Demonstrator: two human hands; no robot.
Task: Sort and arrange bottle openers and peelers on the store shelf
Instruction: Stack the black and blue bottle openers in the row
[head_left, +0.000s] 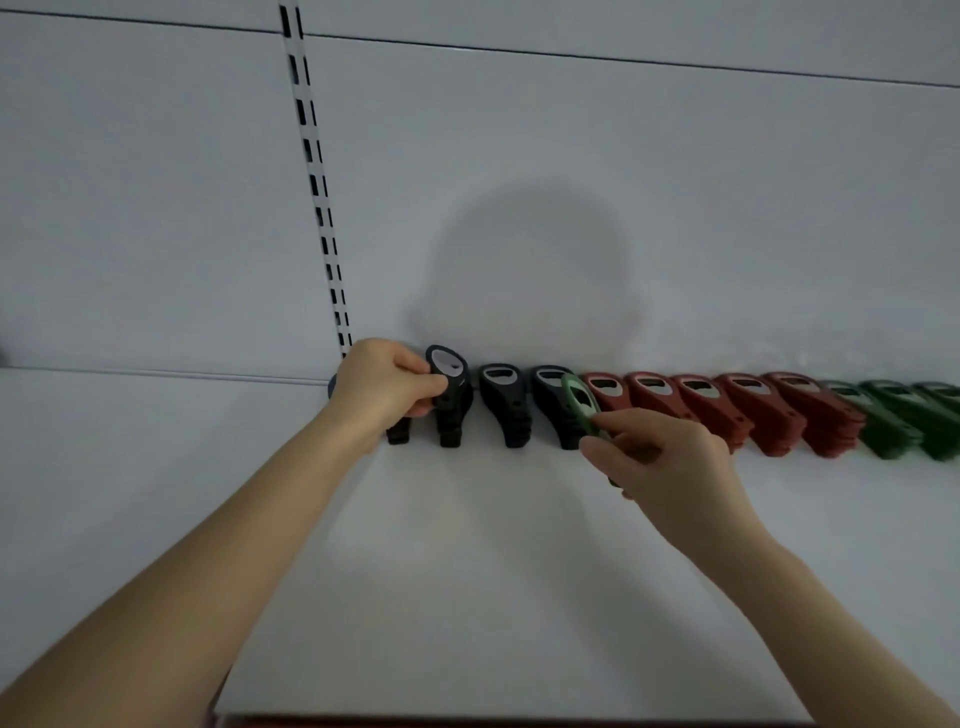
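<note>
Two outstretched arms, left hand (382, 382) tight around a black opener (451, 395), right hand (660, 462) tight around a green opener (582, 402).

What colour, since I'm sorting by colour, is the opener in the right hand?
Light green: the opener in the right hand, head view.

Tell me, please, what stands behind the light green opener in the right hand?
A stack of black openers stands right behind the light green opener, which the right hand pinches. Its top shows; its lower right side is covered by the opener and the hand.
</note>
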